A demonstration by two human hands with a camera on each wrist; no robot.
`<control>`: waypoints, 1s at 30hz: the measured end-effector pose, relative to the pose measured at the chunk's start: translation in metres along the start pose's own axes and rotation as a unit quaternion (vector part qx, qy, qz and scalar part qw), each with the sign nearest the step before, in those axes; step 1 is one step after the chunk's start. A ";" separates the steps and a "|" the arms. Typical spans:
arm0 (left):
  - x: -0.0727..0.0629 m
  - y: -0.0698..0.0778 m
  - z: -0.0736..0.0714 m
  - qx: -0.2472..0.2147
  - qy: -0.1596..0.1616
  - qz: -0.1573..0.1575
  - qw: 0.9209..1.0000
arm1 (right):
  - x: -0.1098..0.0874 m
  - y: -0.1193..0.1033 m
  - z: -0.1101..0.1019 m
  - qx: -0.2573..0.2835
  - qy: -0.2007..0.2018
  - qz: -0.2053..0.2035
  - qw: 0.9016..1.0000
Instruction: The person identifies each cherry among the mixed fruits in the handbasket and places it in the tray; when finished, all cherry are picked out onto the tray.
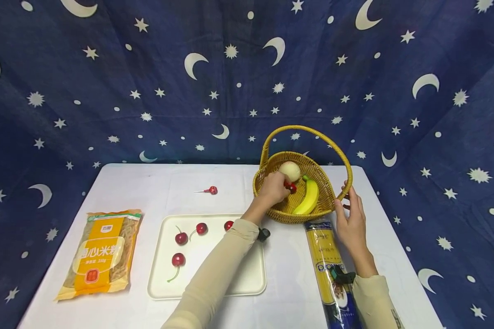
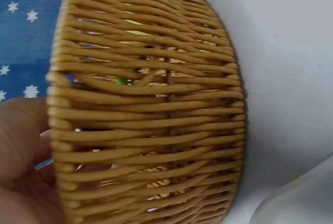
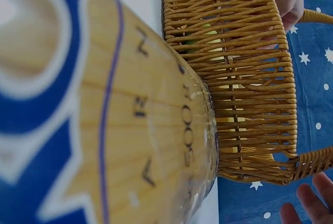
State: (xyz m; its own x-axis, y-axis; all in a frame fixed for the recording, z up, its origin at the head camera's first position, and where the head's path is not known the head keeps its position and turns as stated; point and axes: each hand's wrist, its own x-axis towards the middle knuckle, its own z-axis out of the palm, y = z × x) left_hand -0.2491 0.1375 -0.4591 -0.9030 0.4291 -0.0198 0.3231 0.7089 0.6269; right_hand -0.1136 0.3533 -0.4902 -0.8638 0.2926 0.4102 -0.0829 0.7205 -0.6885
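A yellow wicker basket (image 1: pixel 296 218) with a tall arched handle holds a banana (image 1: pixel 308 197) and a pale round fruit (image 1: pixel 290 171). My left hand (image 1: pixel 273 188) reaches over its near left rim, fingers bent down at a red cherry (image 1: pixel 290 187), which it appears to pinch; the fingertips are partly hidden. Through the left wrist view, wicker hides most of those fingers. At the basket's right side, my right hand (image 1: pixel 351 221) rests beside the foot of the handle, thumb near the rim and fingers extended. On a cream tray (image 1: pixel 156 278) lie several cherries (image 1: pixel 178 259), one partly behind my left forearm.
A long yellow and blue pasta pack (image 1: pixel 325 260) lies in front of the basket, partly under my right wrist. Farther left is an orange bag of rice noodles (image 1: pixel 100 256). Behind the tray lies a small red-handled pointed tool (image 1: pixel 211 190). A starry blue cloth hangs behind the white table.
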 end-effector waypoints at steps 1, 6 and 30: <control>-0.001 0.000 -0.002 -0.006 0.003 0.003 1.000 | 0.000 0.000 0.000 0.001 0.000 0.000 1.000; -0.012 -0.001 -0.011 -0.035 0.026 0.028 0.999 | 0.000 0.000 0.000 0.000 0.000 0.005 1.000; -0.112 -0.045 -0.080 -0.311 0.207 0.068 0.925 | 0.000 0.000 0.003 0.013 0.006 -0.004 1.000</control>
State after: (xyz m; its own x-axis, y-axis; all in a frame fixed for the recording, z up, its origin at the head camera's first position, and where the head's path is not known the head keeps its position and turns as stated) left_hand -0.1850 0.0126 -0.4226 -0.9387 0.1485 0.3110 0.3323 0.1502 0.9311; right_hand -0.1148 0.3518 -0.4920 -0.8573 0.2944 0.4222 -0.1021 0.7067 -0.7001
